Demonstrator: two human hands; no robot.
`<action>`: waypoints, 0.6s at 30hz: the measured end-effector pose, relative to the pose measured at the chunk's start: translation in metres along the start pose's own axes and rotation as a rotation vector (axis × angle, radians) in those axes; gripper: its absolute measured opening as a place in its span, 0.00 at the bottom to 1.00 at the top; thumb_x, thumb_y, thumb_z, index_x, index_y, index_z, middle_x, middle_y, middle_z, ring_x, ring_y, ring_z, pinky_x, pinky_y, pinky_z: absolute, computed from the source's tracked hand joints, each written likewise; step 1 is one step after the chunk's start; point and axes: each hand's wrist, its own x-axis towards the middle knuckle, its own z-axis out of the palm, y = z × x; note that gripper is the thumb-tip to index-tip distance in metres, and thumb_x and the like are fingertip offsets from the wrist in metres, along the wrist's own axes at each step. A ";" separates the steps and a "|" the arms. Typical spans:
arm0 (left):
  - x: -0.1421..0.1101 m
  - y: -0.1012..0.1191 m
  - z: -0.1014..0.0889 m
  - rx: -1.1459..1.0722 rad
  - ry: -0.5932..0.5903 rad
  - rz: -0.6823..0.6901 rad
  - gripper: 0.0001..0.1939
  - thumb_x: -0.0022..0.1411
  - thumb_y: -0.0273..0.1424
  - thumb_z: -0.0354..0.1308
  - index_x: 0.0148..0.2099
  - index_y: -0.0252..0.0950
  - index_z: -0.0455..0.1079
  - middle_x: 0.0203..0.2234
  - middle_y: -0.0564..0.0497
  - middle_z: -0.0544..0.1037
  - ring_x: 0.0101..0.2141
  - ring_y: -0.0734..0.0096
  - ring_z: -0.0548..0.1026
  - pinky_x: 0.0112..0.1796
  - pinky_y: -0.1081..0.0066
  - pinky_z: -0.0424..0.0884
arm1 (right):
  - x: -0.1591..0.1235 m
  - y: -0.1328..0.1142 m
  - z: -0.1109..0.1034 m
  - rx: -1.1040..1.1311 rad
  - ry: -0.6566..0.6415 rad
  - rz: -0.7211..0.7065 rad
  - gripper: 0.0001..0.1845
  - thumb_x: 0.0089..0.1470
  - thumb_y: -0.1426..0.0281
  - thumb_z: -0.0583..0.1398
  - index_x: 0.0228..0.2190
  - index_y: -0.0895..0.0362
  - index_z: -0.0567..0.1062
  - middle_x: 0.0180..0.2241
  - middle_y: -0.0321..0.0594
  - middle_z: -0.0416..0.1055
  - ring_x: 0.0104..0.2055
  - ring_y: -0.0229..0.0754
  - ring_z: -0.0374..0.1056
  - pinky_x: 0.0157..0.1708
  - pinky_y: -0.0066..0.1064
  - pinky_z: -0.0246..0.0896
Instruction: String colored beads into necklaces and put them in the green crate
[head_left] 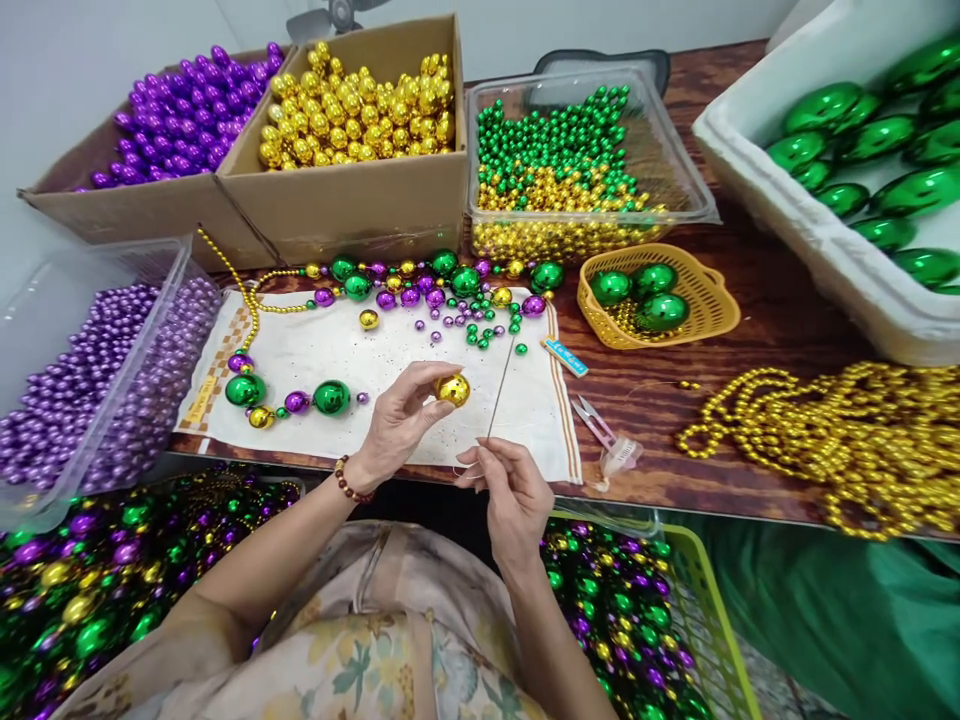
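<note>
Beading work, partway by the look of it. Reference: white cloth (544, 420).

Done so far, as far as shows: a beaded strand (245, 390) of large green, purple and gold balls along the cloth's left and near-left part, ending at a small purple bead (363, 398); a gold bead chain (253, 325) runs from it past the cloth's far-left corner. More balls line the cloth's far edge; can't tell which are threaded. Left to do, probably: the gold ball (453, 390) in hand, then a loose gold ball (369, 320) on the cloth's far half and loose small green beads (480, 337) toward its far-right corner. Total length wanted can't be judged.

Left hand (401, 415): over the cloth's near-middle, reaching in from the near left, thumb and fingers closed narrowly around the gold ball. Right hand (517, 495): at the cloth's near edge, right of middle, thumb and forefinger pinched on the needle (501, 392), other fingers curled. Needle slants up and away over the cloth, tip apart from the ball. Thin thread (466, 474) loops at the right fingertips; its link to the strand isn't clear. Snips (592, 420) lie just right of the cloth, untouched.
</note>
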 end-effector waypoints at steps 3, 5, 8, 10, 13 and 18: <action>0.001 0.000 -0.002 0.033 -0.007 0.029 0.14 0.63 0.35 0.66 0.52 0.41 0.78 0.46 0.45 0.77 0.48 0.67 0.75 0.48 0.69 0.73 | -0.006 0.006 -0.003 -0.015 -0.002 -0.029 0.08 0.64 0.65 0.61 0.39 0.57 0.76 0.26 0.36 0.78 0.19 0.35 0.71 0.21 0.26 0.67; 0.002 0.000 -0.002 0.040 -0.003 0.041 0.14 0.63 0.34 0.66 0.52 0.42 0.78 0.45 0.46 0.77 0.47 0.68 0.75 0.46 0.70 0.73 | -0.011 0.012 -0.007 -0.029 -0.014 -0.057 0.07 0.65 0.66 0.60 0.40 0.57 0.76 0.26 0.35 0.77 0.19 0.34 0.71 0.21 0.25 0.67; 0.004 0.001 -0.003 0.044 0.027 0.060 0.13 0.62 0.33 0.67 0.50 0.42 0.79 0.44 0.47 0.77 0.45 0.70 0.75 0.46 0.71 0.73 | -0.020 0.019 -0.012 -0.079 -0.043 -0.096 0.07 0.65 0.69 0.59 0.40 0.56 0.77 0.26 0.34 0.76 0.19 0.33 0.70 0.20 0.25 0.66; 0.006 0.002 -0.004 0.042 0.053 0.062 0.13 0.61 0.33 0.68 0.49 0.42 0.79 0.43 0.47 0.77 0.45 0.70 0.76 0.45 0.71 0.73 | -0.025 0.023 -0.015 -0.115 -0.076 -0.115 0.06 0.65 0.71 0.58 0.40 0.56 0.77 0.25 0.33 0.75 0.19 0.32 0.69 0.20 0.25 0.66; 0.010 0.003 -0.005 -0.015 0.098 0.043 0.12 0.60 0.33 0.69 0.48 0.42 0.79 0.43 0.49 0.77 0.44 0.71 0.76 0.46 0.71 0.74 | -0.030 0.027 -0.017 -0.150 -0.115 -0.144 0.06 0.65 0.73 0.58 0.40 0.56 0.77 0.24 0.31 0.73 0.18 0.31 0.67 0.20 0.23 0.64; 0.019 0.006 -0.007 -0.247 0.159 -0.101 0.13 0.58 0.35 0.71 0.46 0.42 0.78 0.42 0.51 0.79 0.41 0.72 0.78 0.43 0.69 0.77 | -0.034 0.030 -0.015 -0.188 -0.147 -0.170 0.07 0.65 0.75 0.58 0.41 0.55 0.76 0.23 0.29 0.72 0.17 0.29 0.65 0.19 0.22 0.63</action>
